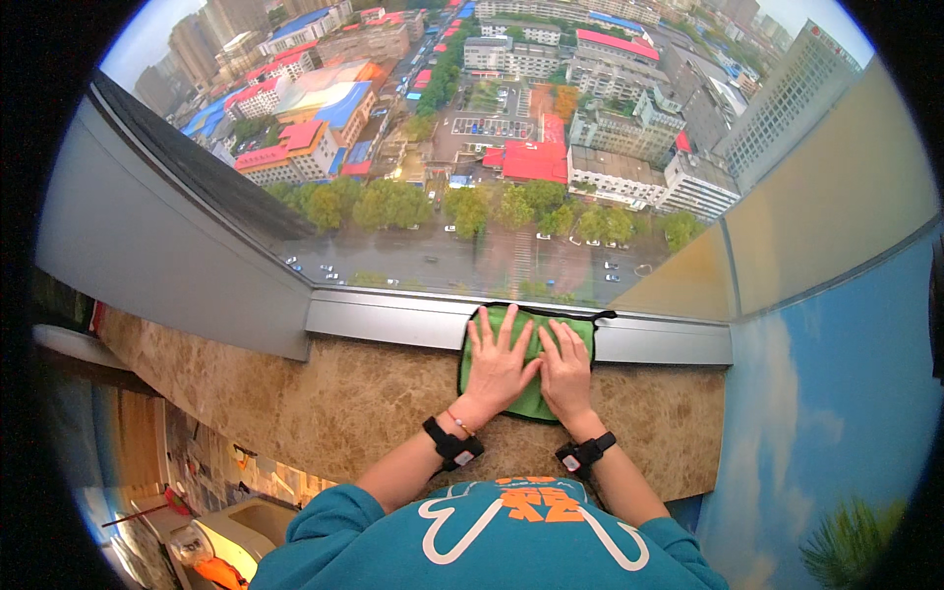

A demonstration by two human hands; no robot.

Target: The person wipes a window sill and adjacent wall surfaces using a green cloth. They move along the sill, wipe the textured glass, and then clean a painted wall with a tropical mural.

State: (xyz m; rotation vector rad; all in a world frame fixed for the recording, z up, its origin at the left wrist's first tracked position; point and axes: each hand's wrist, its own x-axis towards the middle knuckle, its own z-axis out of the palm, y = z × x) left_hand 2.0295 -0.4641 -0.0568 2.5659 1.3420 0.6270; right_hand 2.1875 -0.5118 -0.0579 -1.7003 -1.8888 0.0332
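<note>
A green cloth (532, 403) with black edging lies flat at the foot of the window. It overlaps both the silver metal window frame (391, 318) and the brown marbled stone sill (383, 402). My left hand (495, 370) presses on the cloth's left half with its fingers spread. Beside it, my right hand (566, 377) rests palm down on the right half, its fingers less spread. The thumbs come close together in the middle. A black hanging loop (606, 315) sticks out from the cloth's upper right corner. Neither hand grips the cloth visibly.
Window glass (509, 251) rises beyond the frame, high above a street. A grey panel (184, 243) bounds the sill on the left, a sky-painted wall (789, 413) on the right. Below left stand a beige container (258, 520) and an orange item (220, 571).
</note>
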